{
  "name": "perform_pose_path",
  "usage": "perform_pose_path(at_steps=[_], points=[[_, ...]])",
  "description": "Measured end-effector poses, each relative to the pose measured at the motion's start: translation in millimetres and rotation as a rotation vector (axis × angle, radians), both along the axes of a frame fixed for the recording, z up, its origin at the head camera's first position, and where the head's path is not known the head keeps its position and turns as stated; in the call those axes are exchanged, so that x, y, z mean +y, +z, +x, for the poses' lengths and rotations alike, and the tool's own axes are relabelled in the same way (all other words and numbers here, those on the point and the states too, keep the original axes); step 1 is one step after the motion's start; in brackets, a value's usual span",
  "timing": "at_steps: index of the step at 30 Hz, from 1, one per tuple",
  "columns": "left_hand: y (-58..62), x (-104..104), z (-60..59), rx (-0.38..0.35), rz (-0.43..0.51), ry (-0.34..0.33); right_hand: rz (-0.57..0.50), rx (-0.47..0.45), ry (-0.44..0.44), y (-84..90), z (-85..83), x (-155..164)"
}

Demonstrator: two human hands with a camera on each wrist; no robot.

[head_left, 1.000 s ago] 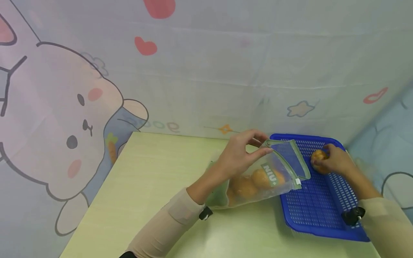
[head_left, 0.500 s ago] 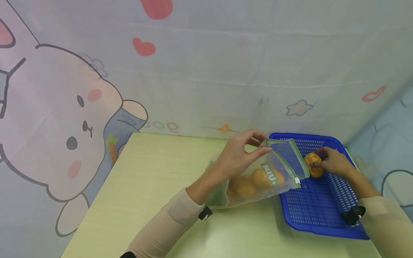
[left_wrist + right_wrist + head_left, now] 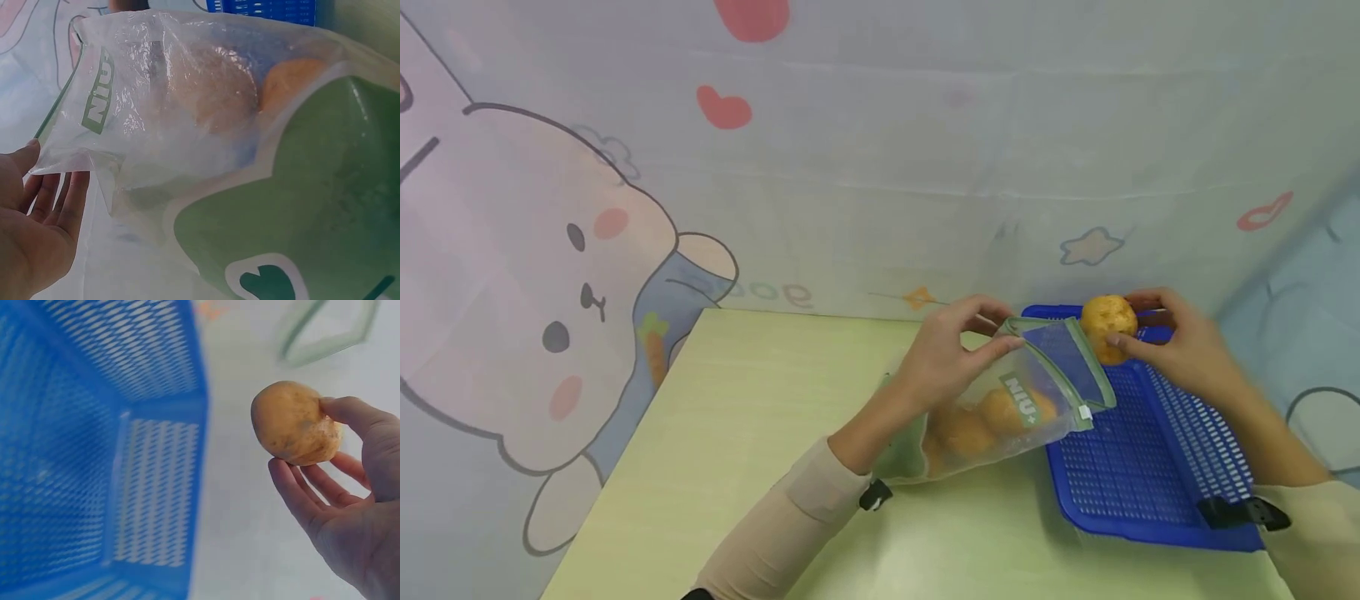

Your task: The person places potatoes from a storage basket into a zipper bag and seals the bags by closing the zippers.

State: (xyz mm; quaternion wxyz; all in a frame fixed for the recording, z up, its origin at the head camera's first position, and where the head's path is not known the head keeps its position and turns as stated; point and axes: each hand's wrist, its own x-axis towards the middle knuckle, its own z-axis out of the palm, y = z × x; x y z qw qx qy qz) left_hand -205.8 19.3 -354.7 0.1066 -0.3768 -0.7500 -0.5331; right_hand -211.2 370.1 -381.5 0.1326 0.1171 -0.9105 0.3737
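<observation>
My left hand [image 3: 947,354] pinches the upper edge of a clear zip bag [image 3: 1022,446] near its mouth, which gapes toward the right. Through the plastic, several potatoes [image 3: 966,429] show inside; the bag carries green patches and a white zip slider. In the left wrist view the bag [image 3: 144,162] fills most of the frame, with the thumb on its edge. My right hand [image 3: 1187,342] grips another potato [image 3: 1107,325], raised above the basket's far end, just right of the bag's mouth. The right wrist view has this potato [image 3: 294,422] between thumb and fingers.
A blue plastic basket [image 3: 1127,529] stands on the table's right side, beneath the right hand and the bag's mouth. The pale yellow-green table [image 3: 775,400] backs onto a printed cloth [image 3: 880,167] with a cartoon rabbit.
My right hand has lifted the potato from inside the basket and moved it up and left toward the bag's mouth. The left hand keeps its hold on the bag with almost no motion.
</observation>
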Motion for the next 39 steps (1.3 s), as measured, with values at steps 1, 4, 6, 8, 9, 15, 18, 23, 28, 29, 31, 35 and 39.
perform_pose_path(at_steps=[1, 4, 6, 8, 9, 15, 18, 23, 28, 29, 31, 35, 39], points=[[-0.1, -1, -0.3, -0.002, 0.007, -0.001, -0.025, 0.02, 0.009, 7.3, 3.6, -5], [-0.5, -2, -0.6, -0.006, 0.029, 0.0, -0.1, 0.096, 0.065, 26.4, 13.9, -18], [-0.7, -2, -0.8, -0.007, 0.038, 0.003, -0.145, 0.129, 0.099, 39.1, 21.6, -26], [-0.6, -3, -1.1, -0.009, 0.047, 0.004, -0.181, 0.16, 0.126, 51.0, 28.7, -33], [-0.5, -3, -1.2, -0.012, 0.051, 0.005, -0.193, 0.172, 0.132, 56.6, 32.3, -36], [-0.9, -4, -1.5, -0.017, 0.074, 0.003, -0.21, 0.212, 0.19, 75.6, 47.5, -49], [-0.9, -4, -1.7, -0.013, 0.077, -0.007, -0.138, 0.209, 0.215, 74.9, 53.5, -54], [0.5, -4, -1.4, -0.014, 0.072, -0.008, -0.048, 0.214, 0.246, 70.1, 60.5, -61], [0.3, -5, -0.9, -0.023, 0.072, -0.01, -0.009, 0.215, 0.256, 61.4, 64.5, -63], [0.1, -5, -0.8, -0.025, 0.073, -0.012, -0.006, 0.217, 0.254, 59.5, 64.9, -64], [-0.7, -4, -0.9, -0.025, 0.076, -0.014, -0.013, 0.219, 0.257, 56.4, 65.7, -63], [-1.0, -5, -1.1, -0.018, 0.083, -0.004, -0.027, 0.222, 0.256, 53.0, 67.0, -64], [-1.4, -6, -1.7, -0.013, 0.089, 0.0, -0.016, 0.196, 0.238, 50.2, 69.0, -66]])
